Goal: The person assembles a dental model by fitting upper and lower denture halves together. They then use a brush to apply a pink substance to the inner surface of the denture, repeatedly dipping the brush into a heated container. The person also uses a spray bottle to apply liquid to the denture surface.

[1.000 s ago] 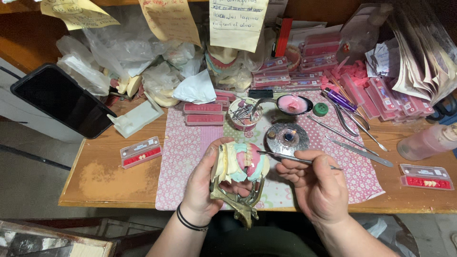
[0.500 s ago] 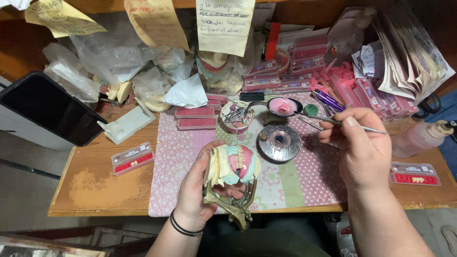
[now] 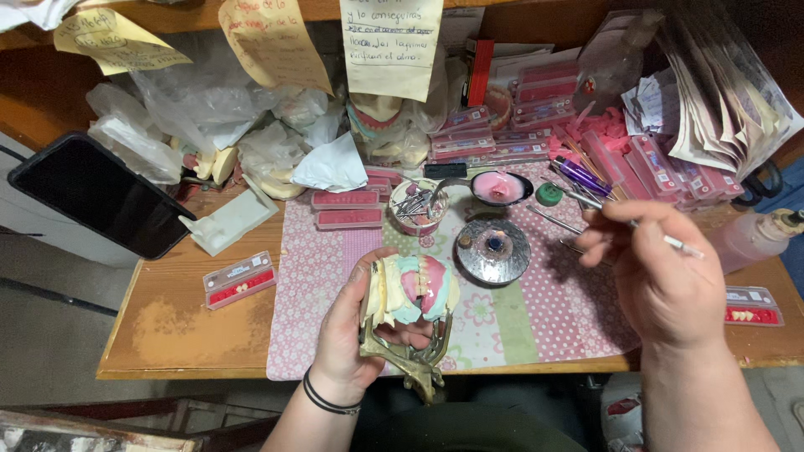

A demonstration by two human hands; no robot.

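L hand point(image 3: 356, 343) nearest cam, low centre, black bands on wrist. Fingers curled shut around a dental model point(image 3: 409, 289): cream plaster casts w/ pink + teal wax, mounted in a brass articulator point(image 3: 414, 356). Thumb on the left side of the cast, fingers under it. Model held up above the front edge of the desk, over the pink patterned mat point(image 3: 327, 285), tilted slightly.

R hand point(image 3: 662, 280) to the right, well apart from the model, raised over the mat's right part. Thumb + fingers pinched shut on a thin metal instrument point(image 3: 645, 228), held pen-style; tip end points up-left toward the small bowl w/ pink wax point(image 3: 500, 187), white handle end sticks out to the right. Can't tell if tip touches anything.

Between the hands, on the mat: round metal burner point(image 3: 492, 249), dark w/ small centre. Just behind it the bowl and a cup of tools point(image 3: 416, 205). Green cap point(image 3: 548, 194) beside the bowl.

Left on bare wood: small card of teeth point(image 3: 239, 279); another at far right edge point(image 3: 751, 305). Dark tablet point(image 3: 100, 194) at left edge. Bottle point(image 3: 758, 238) right of R hand.

Back: pink tooth-card boxes point(image 3: 536, 105) stacked, plastic bags point(image 3: 201, 109), paper notes point(image 3: 389, 42) hanging, stack of papers point(image 3: 720, 92) top right.
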